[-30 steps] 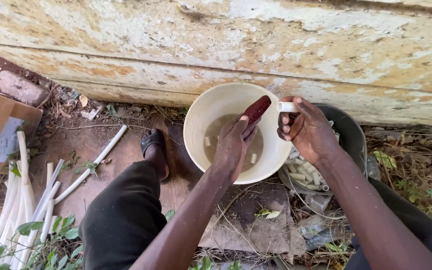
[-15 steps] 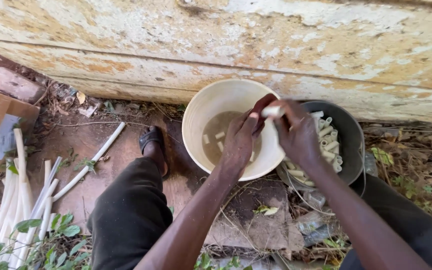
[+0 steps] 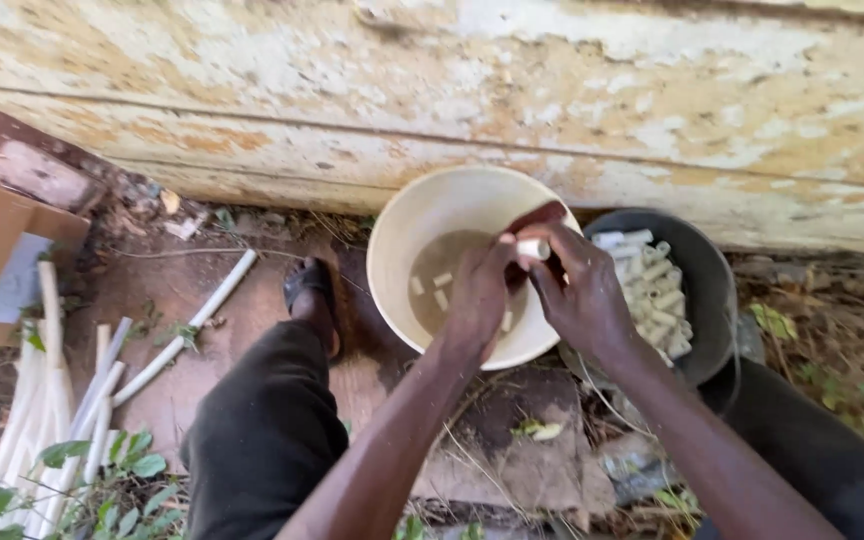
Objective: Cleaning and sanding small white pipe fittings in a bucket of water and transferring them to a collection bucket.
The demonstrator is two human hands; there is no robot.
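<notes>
Both forearms are bare, with no sleeves, watch or rings showing on the left hand point(image 3: 477, 290) or the right hand point(image 3: 582, 295). Below them are dark trousers point(image 3: 262, 440), and a dark sandal point(image 3: 314, 300) sits left of the hands.

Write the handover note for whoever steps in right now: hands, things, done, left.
Left hand: over the cream bowl, gripping a dark-handled knife.
Right hand: pinching a short white stalk piece over the same bowl.
Done: a few cut pieces lie in the bowl's murky water; the dark pot holds many more.
Left: long white stalks lie uncut on the ground at far left.
</notes>
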